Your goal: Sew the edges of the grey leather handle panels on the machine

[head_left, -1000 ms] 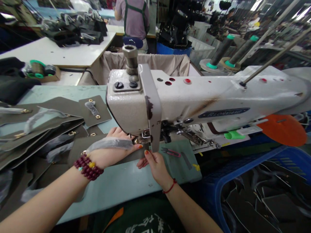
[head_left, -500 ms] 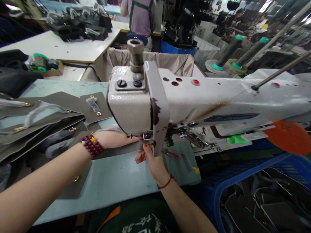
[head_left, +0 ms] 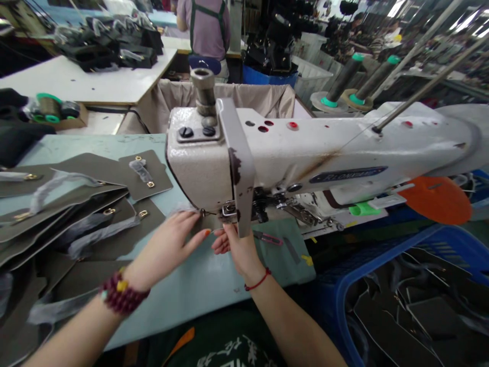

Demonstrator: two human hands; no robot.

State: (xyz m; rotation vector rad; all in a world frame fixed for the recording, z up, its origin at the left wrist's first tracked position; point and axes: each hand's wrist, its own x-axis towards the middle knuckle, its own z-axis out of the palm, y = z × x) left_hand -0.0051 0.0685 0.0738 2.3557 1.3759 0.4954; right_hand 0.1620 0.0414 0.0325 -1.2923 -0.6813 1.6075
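Note:
A white sewing machine (head_left: 202, 168) stands over a pale green table. Under its needle area lies a grey-brown panel (head_left: 210, 222), mostly hidden by my hands and the machine head. My left hand (head_left: 170, 244) rests at the panel's left, fingers stretched toward the needle area and thumb spread apart. On the near side, my right hand (head_left: 239, 250) has its thumb over the panel's edge and its fingers beneath, palm turned up. The machine's metal guard (head_left: 240, 173) covers part of that hand. Pink-handled thread snips (head_left: 269, 238) lie just right of it.
Several grey-brown panels with plastic-wrapped straps and gold buckles (head_left: 143, 213) pile up at left. A blue basket (head_left: 340, 300) of similar panels stands at lower right. Two thread cones (head_left: 346, 79) stand behind the machine. Beyond a cloth-lined bin (head_left: 263, 94), a person (head_left: 208, 30) faces away.
My left hand has drawn back toward me, its thumb now spread. My right hand keeps its place by the needle area. The camera view has shifted slightly.

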